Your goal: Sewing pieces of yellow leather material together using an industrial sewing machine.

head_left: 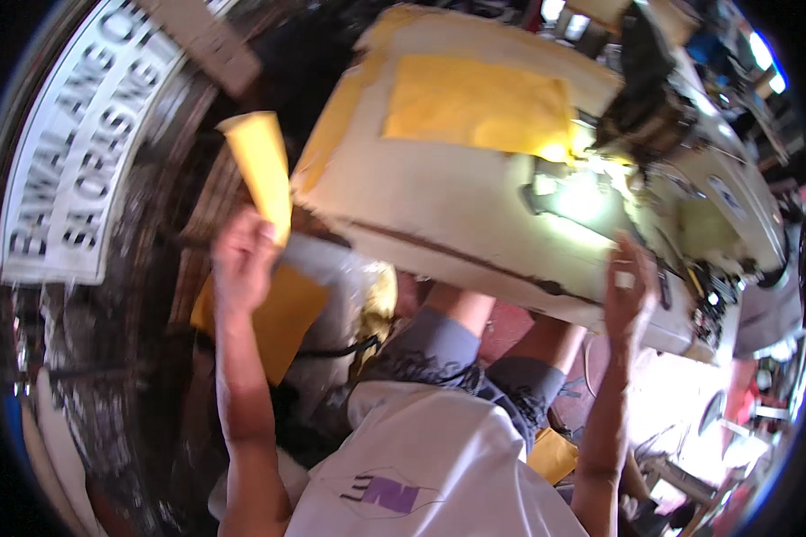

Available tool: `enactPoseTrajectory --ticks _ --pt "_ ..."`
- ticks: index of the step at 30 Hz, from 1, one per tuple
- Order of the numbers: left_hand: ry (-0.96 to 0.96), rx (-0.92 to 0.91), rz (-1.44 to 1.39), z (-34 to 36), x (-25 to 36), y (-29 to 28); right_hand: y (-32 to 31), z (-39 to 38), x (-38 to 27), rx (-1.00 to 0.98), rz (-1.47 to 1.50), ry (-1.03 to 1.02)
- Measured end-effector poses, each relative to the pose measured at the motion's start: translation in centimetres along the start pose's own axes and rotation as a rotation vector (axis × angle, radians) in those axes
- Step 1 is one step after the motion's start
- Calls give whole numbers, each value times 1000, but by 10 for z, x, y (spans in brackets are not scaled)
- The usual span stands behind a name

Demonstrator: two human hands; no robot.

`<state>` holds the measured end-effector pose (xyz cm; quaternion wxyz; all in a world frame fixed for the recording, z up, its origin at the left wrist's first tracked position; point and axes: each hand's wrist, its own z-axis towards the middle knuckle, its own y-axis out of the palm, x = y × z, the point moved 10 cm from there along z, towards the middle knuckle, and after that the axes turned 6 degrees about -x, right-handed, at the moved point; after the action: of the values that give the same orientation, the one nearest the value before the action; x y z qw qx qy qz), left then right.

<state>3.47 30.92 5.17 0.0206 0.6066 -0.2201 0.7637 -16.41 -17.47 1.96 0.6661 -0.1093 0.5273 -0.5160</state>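
Observation:
My left hand is raised off the table's left side, its fingers closed on the lower end of a narrow yellow cloth piece. The piece stands up from the grip, slightly curled. My right hand is over the table's front right part, close to the sewing machine. Its fingers are bent and apart, with a small white patch on them that is too blurred to name. A larger yellow cloth piece lies flat on the worn white table, its right corner beside the machine's lit needle area.
More yellow cloth lies below my left hand, next to clear plastic wrapping. Another yellow piece is low beside my right forearm. Small dark items crowd the table's right end. A lettered white sign stands at the left.

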Motion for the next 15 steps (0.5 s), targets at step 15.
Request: enactPoseTrajectory --ticks 15 --pt "595 -548 620 -13 94 334 32 74 -2 -461 75 265"
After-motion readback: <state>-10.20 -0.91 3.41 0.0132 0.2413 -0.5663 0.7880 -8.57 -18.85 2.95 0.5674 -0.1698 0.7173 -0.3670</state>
